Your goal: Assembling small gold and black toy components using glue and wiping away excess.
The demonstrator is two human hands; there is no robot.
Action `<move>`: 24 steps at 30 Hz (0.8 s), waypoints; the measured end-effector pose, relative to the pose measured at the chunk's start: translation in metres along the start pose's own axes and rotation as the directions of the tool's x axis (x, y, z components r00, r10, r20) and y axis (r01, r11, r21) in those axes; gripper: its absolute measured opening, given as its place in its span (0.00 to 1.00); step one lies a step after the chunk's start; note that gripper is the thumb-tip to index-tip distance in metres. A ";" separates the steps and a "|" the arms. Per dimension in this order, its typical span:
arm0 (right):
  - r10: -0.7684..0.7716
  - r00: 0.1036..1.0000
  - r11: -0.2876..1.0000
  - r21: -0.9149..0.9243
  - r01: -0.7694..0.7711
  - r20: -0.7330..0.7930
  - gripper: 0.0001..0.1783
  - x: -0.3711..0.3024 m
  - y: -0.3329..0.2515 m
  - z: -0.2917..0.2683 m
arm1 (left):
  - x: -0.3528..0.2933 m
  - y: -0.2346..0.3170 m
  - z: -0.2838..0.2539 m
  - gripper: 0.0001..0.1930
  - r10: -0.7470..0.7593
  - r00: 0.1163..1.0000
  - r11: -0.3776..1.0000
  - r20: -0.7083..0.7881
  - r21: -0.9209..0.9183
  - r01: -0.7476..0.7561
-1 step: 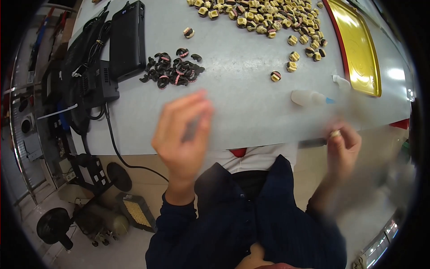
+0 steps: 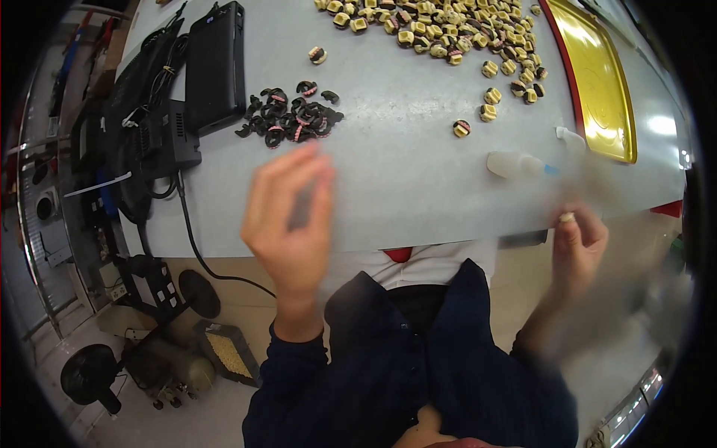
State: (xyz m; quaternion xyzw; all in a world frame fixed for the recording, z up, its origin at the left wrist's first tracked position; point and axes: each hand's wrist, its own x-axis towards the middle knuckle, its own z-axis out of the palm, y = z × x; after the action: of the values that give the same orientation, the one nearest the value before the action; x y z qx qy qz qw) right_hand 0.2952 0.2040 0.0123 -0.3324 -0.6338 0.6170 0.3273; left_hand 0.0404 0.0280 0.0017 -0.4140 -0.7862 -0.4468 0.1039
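Layout: large pile of parts [image 2: 463, 33] is lying on the table [image 2: 403, 179], far side, centre to right. Tray [image 2: 601, 89] is sitting right of it; bottle [image 2: 511, 163] is lying left of the tray's near end. Small pile [image 2: 287, 119] is lying left, with one lone part [image 2: 317, 55] sitting behind it. Boxy device [image 2: 215, 67] is lying left of that, cords [image 2: 168, 71] bunching on its left. Left hand [image 2: 287, 231] is hovering in front of the small pile. Right hand [image 2: 579, 246] is holding a small piece [image 2: 567, 217] at the table's near edge, right of the bottle.
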 end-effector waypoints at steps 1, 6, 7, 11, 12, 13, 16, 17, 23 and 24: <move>-0.002 1.000 1.000 0.008 0.002 0.006 0.13 0.003 0.001 -0.002 | 0.005 -0.007 -0.004 0.09 0.002 1.000 1.000 -0.004 0.010 -0.002; -0.168 0.986 0.888 -0.435 0.150 -0.004 0.16 0.028 -0.007 0.027 | 0.013 -0.027 -0.013 0.10 -0.196 0.979 0.959 -0.048 0.201 0.201; -0.202 0.979 0.886 -0.432 0.170 -0.030 0.17 0.033 -0.007 0.037 | 0.014 -0.027 -0.012 0.10 -0.192 0.980 0.959 -0.048 0.203 0.198; -0.343 0.939 0.865 -0.400 0.302 -0.031 0.19 0.041 0.002 0.050 | 0.015 -0.026 -0.011 0.09 -0.240 0.970 0.951 -0.038 0.192 0.243; -0.366 0.930 0.872 -0.362 0.329 -0.037 0.21 0.040 0.005 0.048 | 0.015 -0.026 -0.011 0.09 -0.246 0.968 0.952 -0.040 0.178 0.249; -0.389 0.920 0.877 -0.323 0.355 -0.043 0.23 0.038 0.008 0.047 | 0.016 -0.026 -0.012 0.09 -0.248 0.968 0.951 -0.040 0.181 0.251; -0.379 0.926 0.885 -0.295 0.360 -0.005 0.25 0.032 0.013 0.047 | 0.017 -0.026 -0.012 0.08 -0.261 0.965 0.953 -0.019 0.153 0.261; -0.377 0.926 0.885 -0.296 0.358 -0.008 0.25 0.032 0.013 0.046 | 0.015 -0.028 -0.011 0.09 -0.252 0.967 0.957 -0.030 0.139 0.253; -0.338 0.934 0.933 -0.084 0.349 0.117 0.26 0.032 0.005 0.052 | 0.000 -0.014 -0.013 0.17 -0.252 0.964 0.958 -0.078 -0.164 0.237; -0.259 0.949 0.939 -0.181 0.291 0.180 0.26 0.031 0.005 0.050 | -0.003 -0.009 -0.013 0.18 -0.225 0.971 0.940 -0.085 -0.281 0.194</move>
State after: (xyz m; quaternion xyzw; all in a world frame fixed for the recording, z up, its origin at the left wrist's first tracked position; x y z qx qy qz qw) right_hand 0.2361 0.2017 0.0067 -0.2240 -0.7577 0.5198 0.3248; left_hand 0.0332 0.0135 0.0020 -0.3116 -0.7500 -0.5818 0.0435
